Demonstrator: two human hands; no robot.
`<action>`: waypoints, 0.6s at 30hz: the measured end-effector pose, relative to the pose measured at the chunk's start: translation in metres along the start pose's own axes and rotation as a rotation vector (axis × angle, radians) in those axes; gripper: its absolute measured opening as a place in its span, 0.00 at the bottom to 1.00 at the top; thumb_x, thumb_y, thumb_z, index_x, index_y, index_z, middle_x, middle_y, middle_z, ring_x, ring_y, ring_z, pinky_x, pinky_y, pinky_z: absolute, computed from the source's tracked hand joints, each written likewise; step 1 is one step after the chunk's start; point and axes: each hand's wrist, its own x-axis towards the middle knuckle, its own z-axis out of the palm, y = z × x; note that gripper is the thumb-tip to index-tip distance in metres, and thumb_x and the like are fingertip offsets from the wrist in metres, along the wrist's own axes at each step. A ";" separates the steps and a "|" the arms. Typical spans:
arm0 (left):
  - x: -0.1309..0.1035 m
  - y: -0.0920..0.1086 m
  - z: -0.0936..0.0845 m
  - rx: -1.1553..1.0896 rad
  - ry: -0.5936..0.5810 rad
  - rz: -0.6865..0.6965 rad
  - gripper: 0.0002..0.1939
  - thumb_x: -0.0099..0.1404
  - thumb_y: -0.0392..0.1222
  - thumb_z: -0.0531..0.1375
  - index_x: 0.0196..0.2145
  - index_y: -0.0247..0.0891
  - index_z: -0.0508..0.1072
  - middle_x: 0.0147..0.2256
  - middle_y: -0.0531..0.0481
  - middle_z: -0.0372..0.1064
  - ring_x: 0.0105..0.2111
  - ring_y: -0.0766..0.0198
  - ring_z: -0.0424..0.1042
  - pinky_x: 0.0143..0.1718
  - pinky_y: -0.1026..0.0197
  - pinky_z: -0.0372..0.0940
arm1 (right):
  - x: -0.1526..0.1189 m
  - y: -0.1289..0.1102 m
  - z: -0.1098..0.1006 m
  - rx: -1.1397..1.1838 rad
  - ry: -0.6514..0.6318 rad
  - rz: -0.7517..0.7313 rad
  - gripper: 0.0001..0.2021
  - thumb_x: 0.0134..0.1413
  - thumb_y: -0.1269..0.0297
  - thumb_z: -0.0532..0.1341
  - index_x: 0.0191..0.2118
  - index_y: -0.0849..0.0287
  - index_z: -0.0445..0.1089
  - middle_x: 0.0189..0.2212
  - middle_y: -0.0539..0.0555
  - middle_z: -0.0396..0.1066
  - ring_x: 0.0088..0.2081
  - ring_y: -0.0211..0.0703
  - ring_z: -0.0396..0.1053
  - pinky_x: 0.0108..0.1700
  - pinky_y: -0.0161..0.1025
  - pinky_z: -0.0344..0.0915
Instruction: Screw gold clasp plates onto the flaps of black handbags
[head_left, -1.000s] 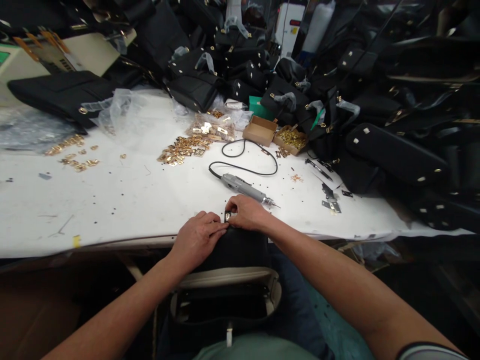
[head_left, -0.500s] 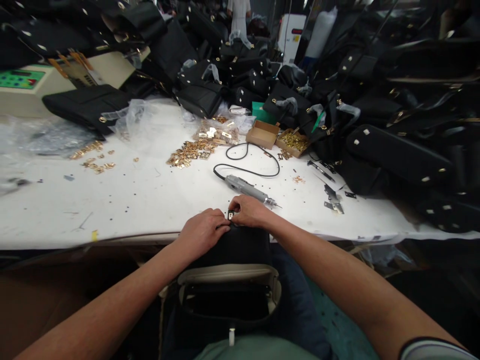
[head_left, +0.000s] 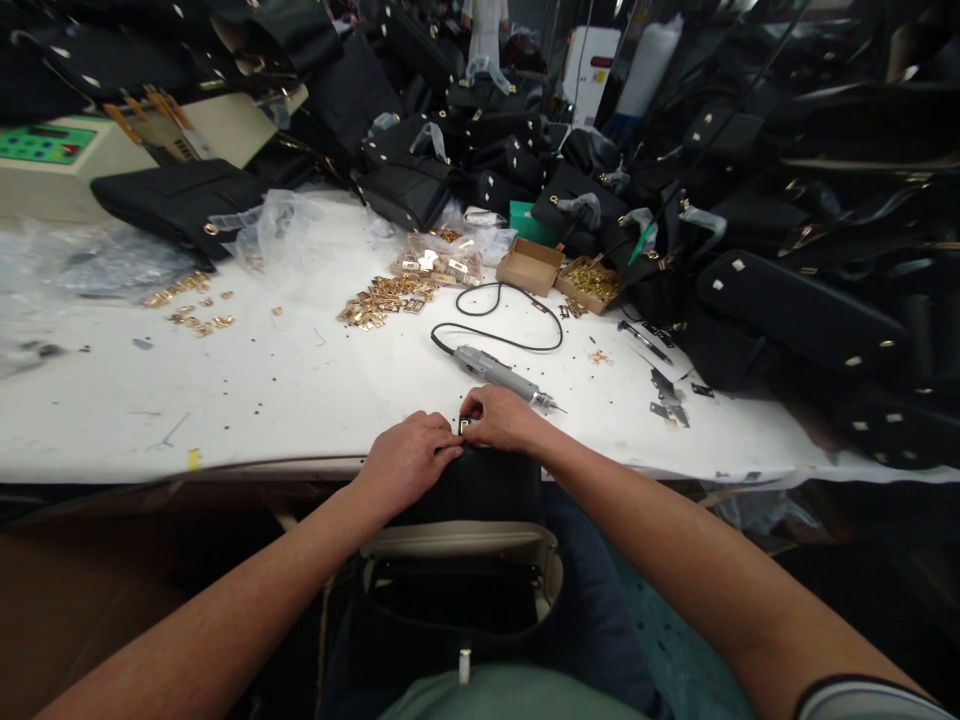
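A black handbag [head_left: 480,490] with a pale lining lies open on my lap, its flap reaching up to the table edge. At the tip of the flap sits a small gold rectangular clasp plate [head_left: 464,426]. My right hand [head_left: 499,418] pinches this plate between thumb and fingers from the right. From the left, my left hand [head_left: 412,455] presses its closed fingers on the flap edge beside the plate; the fingertips of both hands almost meet. Just beyond them a grey electric screwdriver [head_left: 499,375] rests on the table, its bit pointing right.
On the white table [head_left: 300,390] lie a heap of gold clasp parts [head_left: 386,300], an open cardboard box [head_left: 529,266] and a box of small brass pieces [head_left: 589,282]. Black bags [head_left: 795,310] pile up behind and right. A beige machine [head_left: 52,165] stands at left.
The camera view has shifted slightly. Both hands stay at the clasp plate, with only a small movement of the fingers.
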 end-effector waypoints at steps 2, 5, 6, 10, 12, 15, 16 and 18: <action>0.002 0.001 -0.002 0.005 -0.015 -0.003 0.07 0.68 0.42 0.61 0.36 0.47 0.80 0.38 0.53 0.75 0.42 0.59 0.71 0.38 0.59 0.65 | 0.001 0.001 0.000 0.018 -0.001 0.013 0.14 0.44 0.63 0.69 0.40 0.57 0.78 0.36 0.52 0.77 0.35 0.42 0.70 0.34 0.35 0.62; 0.003 0.002 -0.004 0.016 -0.026 -0.010 0.07 0.68 0.42 0.61 0.36 0.48 0.80 0.38 0.53 0.75 0.42 0.59 0.71 0.37 0.60 0.64 | 0.000 0.004 -0.001 0.095 -0.016 0.021 0.12 0.45 0.67 0.67 0.39 0.57 0.78 0.34 0.51 0.77 0.34 0.41 0.71 0.34 0.34 0.63; 0.003 0.002 -0.005 0.021 -0.026 -0.013 0.06 0.68 0.42 0.61 0.36 0.48 0.80 0.38 0.53 0.75 0.42 0.59 0.71 0.36 0.60 0.64 | 0.000 0.004 -0.002 0.125 -0.022 0.014 0.11 0.46 0.67 0.67 0.39 0.58 0.78 0.33 0.51 0.77 0.33 0.40 0.71 0.34 0.34 0.63; 0.002 0.002 -0.004 0.022 -0.013 -0.014 0.06 0.67 0.42 0.61 0.36 0.47 0.80 0.37 0.52 0.75 0.41 0.59 0.71 0.36 0.59 0.64 | -0.003 0.005 -0.004 0.160 -0.025 -0.022 0.11 0.47 0.67 0.67 0.40 0.59 0.78 0.32 0.51 0.76 0.33 0.40 0.71 0.36 0.34 0.64; 0.002 0.002 -0.003 0.010 0.000 -0.008 0.07 0.67 0.42 0.61 0.35 0.47 0.80 0.37 0.52 0.75 0.41 0.59 0.71 0.36 0.59 0.65 | -0.004 0.004 -0.004 0.141 -0.017 -0.022 0.12 0.47 0.68 0.67 0.40 0.59 0.78 0.33 0.51 0.76 0.34 0.40 0.71 0.35 0.34 0.64; 0.001 0.001 -0.003 -0.013 0.006 -0.008 0.07 0.67 0.42 0.61 0.35 0.47 0.80 0.37 0.52 0.75 0.41 0.60 0.71 0.37 0.59 0.65 | -0.005 0.003 -0.003 0.127 -0.011 -0.011 0.12 0.46 0.68 0.67 0.41 0.59 0.77 0.34 0.51 0.76 0.34 0.40 0.71 0.35 0.34 0.64; 0.001 0.000 -0.003 -0.016 0.005 -0.010 0.07 0.67 0.42 0.61 0.35 0.47 0.80 0.37 0.53 0.75 0.41 0.60 0.71 0.37 0.59 0.65 | -0.005 0.003 -0.003 0.127 -0.013 -0.009 0.13 0.46 0.68 0.67 0.41 0.59 0.77 0.34 0.51 0.76 0.34 0.40 0.71 0.34 0.33 0.64; 0.001 0.000 -0.003 -0.016 -0.001 -0.009 0.06 0.67 0.42 0.61 0.36 0.47 0.80 0.37 0.53 0.75 0.42 0.59 0.71 0.38 0.59 0.65 | -0.005 0.003 -0.003 0.127 -0.014 -0.011 0.12 0.47 0.66 0.67 0.41 0.59 0.77 0.33 0.51 0.76 0.34 0.40 0.71 0.34 0.33 0.64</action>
